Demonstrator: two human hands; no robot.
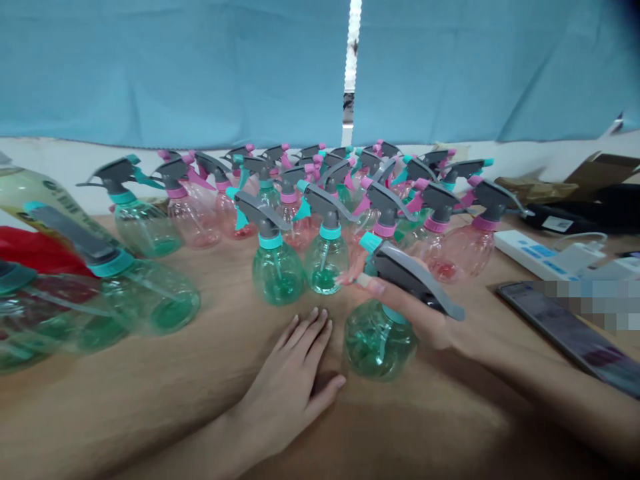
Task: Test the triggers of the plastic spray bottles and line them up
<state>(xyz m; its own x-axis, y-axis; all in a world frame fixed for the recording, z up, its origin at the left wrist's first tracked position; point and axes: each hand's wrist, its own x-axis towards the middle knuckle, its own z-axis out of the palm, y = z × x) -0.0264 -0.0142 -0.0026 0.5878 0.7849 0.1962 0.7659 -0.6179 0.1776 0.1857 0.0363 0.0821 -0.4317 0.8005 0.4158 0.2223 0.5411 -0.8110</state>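
My right hand (pixel 400 303) is closed round the neck of a green spray bottle (pixel 381 339) with a grey trigger head and teal collar, which stands on the wooden table (pixel 150 407) just in front of me. My left hand (pixel 295 377) lies flat on the table, fingers stretched out, holding nothing, a little to the left of that bottle. Right behind them stand two more green spray bottles (pixel 278 270).
Several green and pink spray bottles (pixel 350 193) crowd the table's far side. More green bottles (pixel 145 293) lie close at the left beside a red thing (pixel 35 250). A phone (pixel 565 327), a white power strip (pixel 535 253) and a cardboard box (pixel 600 170) sit right. A blue curtain (pixel 200 67) hangs behind.
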